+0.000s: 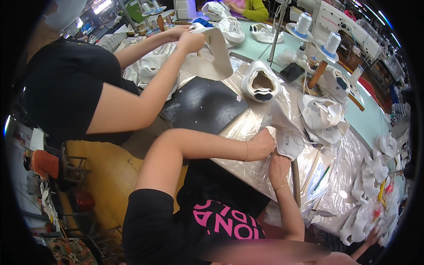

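A white shoe upper [287, 134] stands raised over the plastic-covered table, gripped in both of my hands. My left hand [263, 143] is closed on its near left edge, the fingers curled. Just below, my right hand [279, 170] pinches the lower edge, close to the left one. The grip hides part of the piece, and I cannot make out the fingertips. Behind it sits a white shoe [260, 81], its opening toward me. More white uppers [324, 117] lie to the right of the held piece.
At the left, a co-worker's hands [190, 40] hold a beige sheet [214, 59] over a black mat [205, 104]. Thread cones [303, 24] and a sewing machine [349, 26] stand at the back right. Thin sticks [311, 170] lie near my right hand. White pieces [369, 176] pile at the right edge.
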A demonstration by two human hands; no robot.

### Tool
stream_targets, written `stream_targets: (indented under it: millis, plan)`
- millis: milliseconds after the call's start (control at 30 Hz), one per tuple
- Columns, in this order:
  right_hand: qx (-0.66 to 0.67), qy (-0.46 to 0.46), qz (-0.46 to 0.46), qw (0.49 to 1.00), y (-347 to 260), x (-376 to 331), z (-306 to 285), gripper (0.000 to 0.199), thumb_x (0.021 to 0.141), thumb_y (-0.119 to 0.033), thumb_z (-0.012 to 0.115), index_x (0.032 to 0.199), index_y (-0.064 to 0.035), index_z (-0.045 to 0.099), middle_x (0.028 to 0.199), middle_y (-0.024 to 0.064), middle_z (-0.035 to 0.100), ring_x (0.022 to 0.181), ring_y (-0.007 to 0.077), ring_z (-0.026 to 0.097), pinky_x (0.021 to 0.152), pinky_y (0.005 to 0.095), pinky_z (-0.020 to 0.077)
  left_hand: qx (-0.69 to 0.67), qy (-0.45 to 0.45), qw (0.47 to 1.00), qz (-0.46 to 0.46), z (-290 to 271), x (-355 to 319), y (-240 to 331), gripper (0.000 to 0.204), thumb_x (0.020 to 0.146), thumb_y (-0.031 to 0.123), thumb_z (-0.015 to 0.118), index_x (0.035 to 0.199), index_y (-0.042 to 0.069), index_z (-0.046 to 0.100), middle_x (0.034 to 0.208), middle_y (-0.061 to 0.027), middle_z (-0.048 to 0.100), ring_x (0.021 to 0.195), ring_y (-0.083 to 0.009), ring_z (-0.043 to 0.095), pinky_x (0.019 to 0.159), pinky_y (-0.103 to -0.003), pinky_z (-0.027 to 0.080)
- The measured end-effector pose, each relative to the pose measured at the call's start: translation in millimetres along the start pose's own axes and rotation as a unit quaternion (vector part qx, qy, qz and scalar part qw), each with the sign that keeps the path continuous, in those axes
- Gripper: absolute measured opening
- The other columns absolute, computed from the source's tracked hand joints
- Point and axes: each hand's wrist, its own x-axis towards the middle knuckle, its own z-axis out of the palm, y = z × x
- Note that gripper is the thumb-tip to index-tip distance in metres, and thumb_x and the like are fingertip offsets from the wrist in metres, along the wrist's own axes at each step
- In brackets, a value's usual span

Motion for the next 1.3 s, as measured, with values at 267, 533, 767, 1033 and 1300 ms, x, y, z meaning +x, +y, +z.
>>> stream_targets:
  millis: [267, 533, 767, 1033, 1300]
  plan:
    - [-0.051, -0.031, -0.012, 0.998, -12.6, -4.3, -4.2, 0.010, 0.076, -0.010, 0.062, 0.070, -0.0104, 0.070, 0.067, 0.0083, 0.066, 0.063, 0.0219, 0.066, 0.057, 0.0348, 0.0496, -0.042, 0.035, 0.965, -0.258, 42.0, -21.2, 36.9, 0.018, 0.081, 0.017, 0.059, 0.086, 0.004, 0.070, 0.094, -0.0156, 0.068, 0.092, -0.0246, 0.065, 0.082, -0.040, 0.048]
    - [-0.031, -0.074, -0.015, 0.997, -4.0, -9.1, 0.5, 0.006, 0.074, -0.008, 0.062, 0.072, -0.0092, 0.068, 0.065, 0.0114, 0.065, 0.059, 0.0244, 0.065, 0.055, 0.0359, 0.0494, -0.331, 0.151, 0.889, -0.278, 62.4, 2.2, 21.8, 0.018, 0.074, 0.005, 0.064, 0.087, -0.006, 0.066, 0.096, -0.0251, 0.063, 0.091, -0.0386, 0.063, 0.082, -0.043, 0.053]
    - [-0.023, -0.014, -0.008, 1.000, -7.1, -6.7, -3.0, 0.010, 0.075, -0.010, 0.063, 0.066, -0.0102, 0.070, 0.062, 0.0097, 0.066, 0.059, 0.0227, 0.067, 0.055, 0.0348, 0.0511, -0.498, 0.056, 0.792, -0.349, 43.6, 1.9, 10.2, 0.024, 0.070, 0.007, 0.068, 0.089, -0.006, 0.067, 0.097, -0.0250, 0.067, 0.094, -0.0388, 0.063, 0.086, -0.045, 0.050]
    - [-0.025, -0.053, -0.004, 0.998, -6.6, -6.9, -6.1, 0.009, 0.075, -0.009, 0.062, 0.070, -0.0084, 0.070, 0.066, 0.0093, 0.066, 0.061, 0.0236, 0.066, 0.057, 0.0349, 0.0514, -0.422, 0.070, 0.840, -0.333, 54.3, 6.7, 12.7, 0.022, 0.071, 0.007, 0.067, 0.089, -0.005, 0.069, 0.096, -0.0253, 0.066, 0.096, -0.0404, 0.061, 0.086, -0.045, 0.049]
    - [0.025, 0.107, -0.023, 0.994, -3.9, 1.5, -9.8, 0.025, 0.079, -0.005, 0.057, 0.101, -0.0022, 0.068, 0.095, 0.0131, 0.067, 0.084, 0.0260, 0.066, 0.069, 0.0380, 0.0522, -0.382, 0.082, 0.871, -0.296, 48.5, 9.7, 9.0, 0.012, 0.078, 0.009, 0.063, 0.085, 0.000, 0.069, 0.096, -0.0210, 0.065, 0.092, -0.0370, 0.064, 0.082, -0.045, 0.051]
